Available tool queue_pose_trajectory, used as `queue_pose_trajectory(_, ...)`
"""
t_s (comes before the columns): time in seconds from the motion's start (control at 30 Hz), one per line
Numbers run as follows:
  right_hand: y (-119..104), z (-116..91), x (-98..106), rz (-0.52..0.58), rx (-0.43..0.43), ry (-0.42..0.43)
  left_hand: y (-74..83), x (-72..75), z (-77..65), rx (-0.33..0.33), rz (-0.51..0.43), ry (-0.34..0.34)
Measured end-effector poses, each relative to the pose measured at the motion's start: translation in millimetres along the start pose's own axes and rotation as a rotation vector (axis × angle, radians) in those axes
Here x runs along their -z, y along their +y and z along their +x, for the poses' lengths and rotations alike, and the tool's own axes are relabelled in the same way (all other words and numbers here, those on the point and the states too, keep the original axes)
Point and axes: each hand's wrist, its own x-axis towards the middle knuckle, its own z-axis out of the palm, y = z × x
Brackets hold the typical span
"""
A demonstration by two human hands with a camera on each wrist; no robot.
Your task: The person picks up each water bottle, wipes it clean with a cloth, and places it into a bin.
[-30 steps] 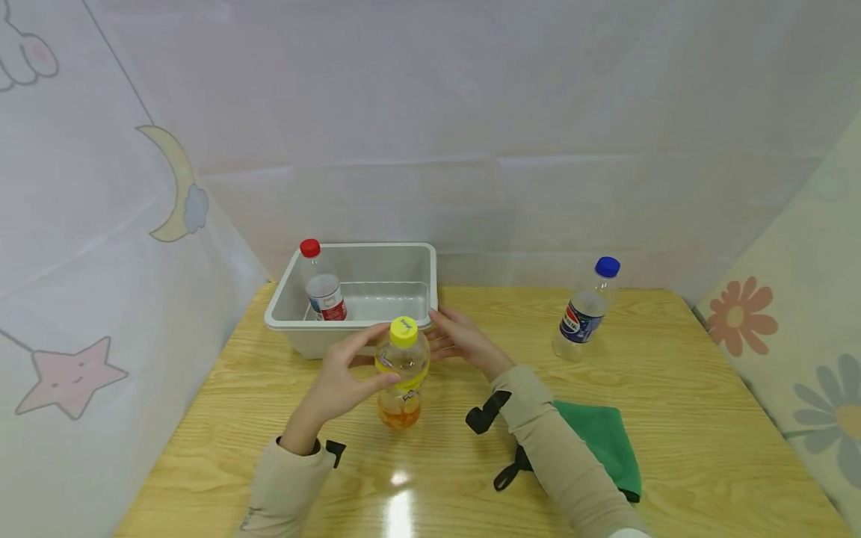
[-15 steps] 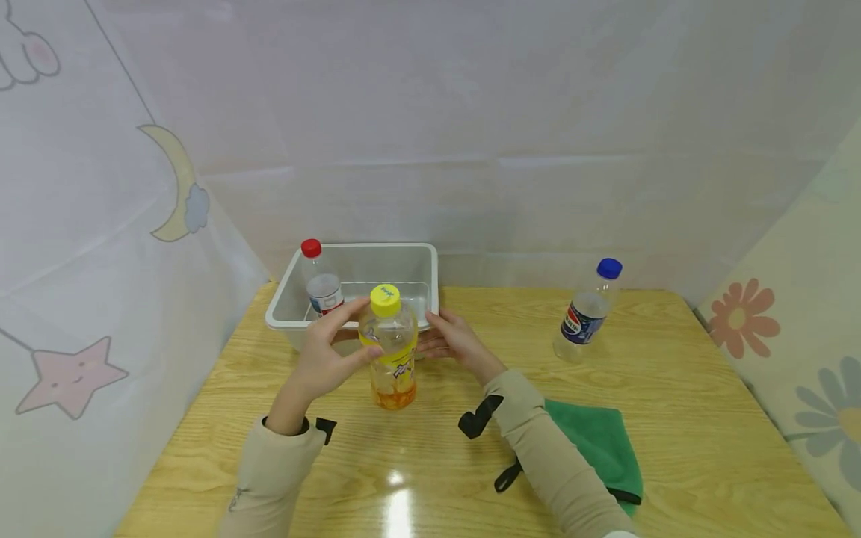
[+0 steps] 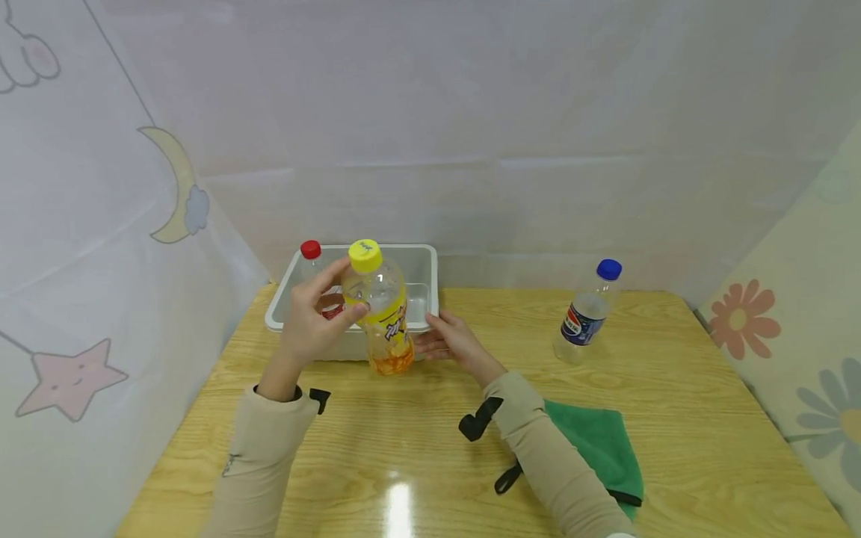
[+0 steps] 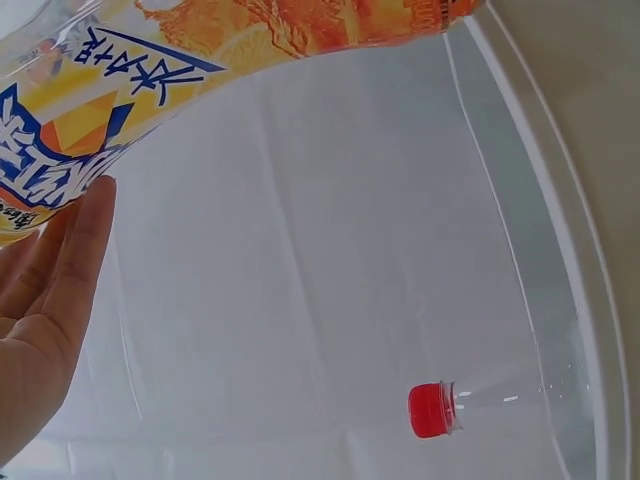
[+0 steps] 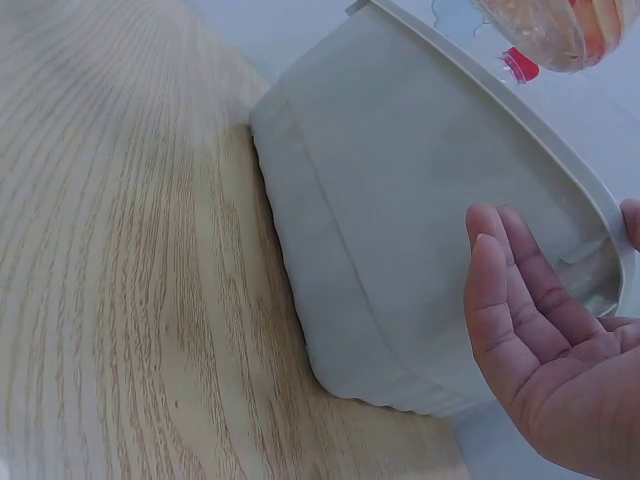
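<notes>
My left hand point(image 3: 312, 317) grips a clear plastic drink bottle point(image 3: 385, 317) with a yellow cap, a yellow label and a little orange at its base. The bottle leans slightly and is raised in front of the light grey plastic bin point(image 3: 336, 346), overlapping its front rim in the head view. At the bin's front right corner my right hand point(image 3: 460, 345) pinches the rim; its other fingers point(image 5: 490, 300) lie along the outer wall in the right wrist view. Inside the bin stands a red-capped bottle point(image 4: 432, 410), partly hidden by my left hand in the head view.
To the right, a blue-capped Pepsi bottle point(image 3: 585, 321) stands on the wooden table point(image 3: 679, 418). A green cloth point(image 3: 599, 448) with black trim lies partly under my right forearm. Printed curtains point(image 3: 457, 134) close off the back and sides.
My left hand has lifted the yellow-capped bottle up and forward to the left, toward the bin. The right hand stays at the bin's corner, having shifted only slightly.
</notes>
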Motion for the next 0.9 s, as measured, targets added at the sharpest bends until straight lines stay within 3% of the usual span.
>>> queue_pose_trajectory(0.4,2,3,-2,-0.012,0.012,-0.015,-5.5,24.7,26.6,0.139,0.064,0.025)
queue_pose_trajectory(0.6,2,3,0,-0.007,0.010,-0.002,-12.9,25.9,42.4,0.201,0.127,0.039)
queue_pose_trajectory(0.9,1,1,2,-0.008,0.002,0.001,-34.4,22.3,58.3,0.297,0.156,-0.006)
